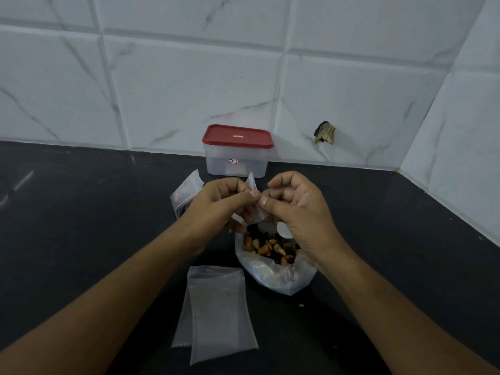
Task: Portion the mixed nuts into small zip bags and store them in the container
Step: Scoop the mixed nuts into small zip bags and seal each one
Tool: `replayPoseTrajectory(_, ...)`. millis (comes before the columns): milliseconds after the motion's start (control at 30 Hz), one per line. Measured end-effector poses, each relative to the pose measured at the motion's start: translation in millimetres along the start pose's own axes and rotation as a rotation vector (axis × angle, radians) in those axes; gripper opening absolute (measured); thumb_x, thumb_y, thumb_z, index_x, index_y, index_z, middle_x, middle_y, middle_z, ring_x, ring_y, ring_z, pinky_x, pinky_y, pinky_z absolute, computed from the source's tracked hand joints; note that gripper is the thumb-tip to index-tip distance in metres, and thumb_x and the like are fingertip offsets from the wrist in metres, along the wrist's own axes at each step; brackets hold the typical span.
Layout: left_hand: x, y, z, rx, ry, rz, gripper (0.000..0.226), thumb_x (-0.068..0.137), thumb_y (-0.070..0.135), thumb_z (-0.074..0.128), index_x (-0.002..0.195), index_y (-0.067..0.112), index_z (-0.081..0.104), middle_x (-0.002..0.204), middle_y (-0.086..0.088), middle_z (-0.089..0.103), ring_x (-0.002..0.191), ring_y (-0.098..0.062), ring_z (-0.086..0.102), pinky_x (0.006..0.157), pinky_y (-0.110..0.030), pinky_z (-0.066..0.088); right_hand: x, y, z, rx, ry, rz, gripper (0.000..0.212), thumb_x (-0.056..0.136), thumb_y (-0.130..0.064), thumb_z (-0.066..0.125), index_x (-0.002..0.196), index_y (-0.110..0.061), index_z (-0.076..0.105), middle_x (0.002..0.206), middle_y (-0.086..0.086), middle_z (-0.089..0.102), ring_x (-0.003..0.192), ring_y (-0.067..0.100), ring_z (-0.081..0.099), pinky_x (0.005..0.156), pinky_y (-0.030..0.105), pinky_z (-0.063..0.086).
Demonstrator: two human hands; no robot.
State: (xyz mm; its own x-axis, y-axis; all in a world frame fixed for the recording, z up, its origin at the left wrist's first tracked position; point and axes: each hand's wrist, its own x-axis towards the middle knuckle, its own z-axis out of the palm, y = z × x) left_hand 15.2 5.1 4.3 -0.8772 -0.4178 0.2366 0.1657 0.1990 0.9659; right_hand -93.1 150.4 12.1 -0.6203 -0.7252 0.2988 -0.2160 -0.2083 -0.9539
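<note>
Both hands hold one small clear zip bag (252, 185) above the dark counter. My left hand (219, 201) pinches its top edge from the left, and my right hand (295, 204) pinches it from the right, thumbs almost meeting. Whether this bag holds nuts is hidden by the fingers. Just below sits a large open plastic bag of mixed nuts (270, 249). A clear container (236, 161) with a red lid stands shut at the back by the wall. Behind my left hand lies another small bag (186, 192) with something dark in it.
Several empty small zip bags (216, 309) lie flat in a loose pile on the black counter (81, 212) near the front. A white tiled wall runs along the back and turns forward on the right, with a broken hole (324, 133) in one tile.
</note>
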Motion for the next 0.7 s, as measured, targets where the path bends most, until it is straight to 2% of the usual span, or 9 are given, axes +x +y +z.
replayPoseTrajectory(167, -1.6, 0.4, 1.0, -0.004, 0.008, 0.000, 0.031, 0.100, 0.023, 0.062, 0.103, -0.007, 0.061, 0.077, -0.003, 0.069, 0.074, -0.017, 0.067, 0.063, -0.031, 0.058, 0.3, -0.1, 0.6, 0.019, 0.009, -0.016, 0.020, 0.095, 0.003, 0.070, 0.108, -0.009, 0.060, 0.091, 0.009, 0.077, 0.080, 0.017, 0.075, 0.068, 0.024, 0.058)
replayPoseTrajectory(267, -1.9, 0.4, 1.7, 0.018, 0.018, 0.014, 0.034, 0.099, 0.029, 0.063, 0.104, -0.005, 0.063, 0.083, -0.006, 0.072, 0.075, -0.017, 0.069, 0.065, -0.033, 0.059, 0.5, 0.4, 0.0, -0.050, 0.001, -0.066, 0.022, 0.094, 0.002, 0.072, 0.109, -0.008, 0.059, 0.090, 0.012, 0.077, 0.080, 0.017, 0.075, 0.071, 0.026, 0.059)
replayPoseTrajectory(433, -1.3, 2.6, -0.7, -0.011, -0.020, 0.026, 0.022, 0.101, 0.018, 0.060, 0.098, -0.003, 0.063, 0.079, -0.006, 0.070, 0.073, -0.018, 0.066, 0.061, -0.030, 0.058, 0.2, 0.2, -0.2, -0.046, -0.021, -0.078, 0.023, 0.094, 0.004, 0.071, 0.109, -0.009, 0.058, 0.088, 0.008, 0.076, 0.079, 0.016, 0.075, 0.071, 0.026, 0.059)
replayPoseTrajectory(567, -1.1, 3.1, -1.6, -0.017, -0.016, 0.052, 0.023, 0.102, 0.014, 0.059, 0.098, -0.009, 0.059, 0.081, -0.013, 0.066, 0.074, -0.021, 0.063, 0.060, -0.029, 0.057, 2.0, 1.3, 0.0, -0.041, 0.019, -0.089, 0.020, 0.096, 0.005, 0.067, 0.108, -0.008, 0.057, 0.086, 0.002, 0.073, 0.078, 0.013, 0.073, 0.067, 0.023, 0.058)
replayPoseTrajectory(700, -2.2, 2.5, -0.3, 0.024, -0.003, 0.072, 0.015, 0.102, 0.010, 0.057, 0.092, -0.001, 0.060, 0.077, -0.010, 0.063, 0.073, -0.021, 0.063, 0.062, -0.031, 0.057, 4.0, 4.9, -3.4, -0.130, 0.108, -0.117, 0.015, 0.099, 0.002, 0.063, 0.101, -0.012, 0.057, 0.091, 0.008, 0.069, 0.077, 0.016, 0.072, 0.065, 0.028, 0.060)
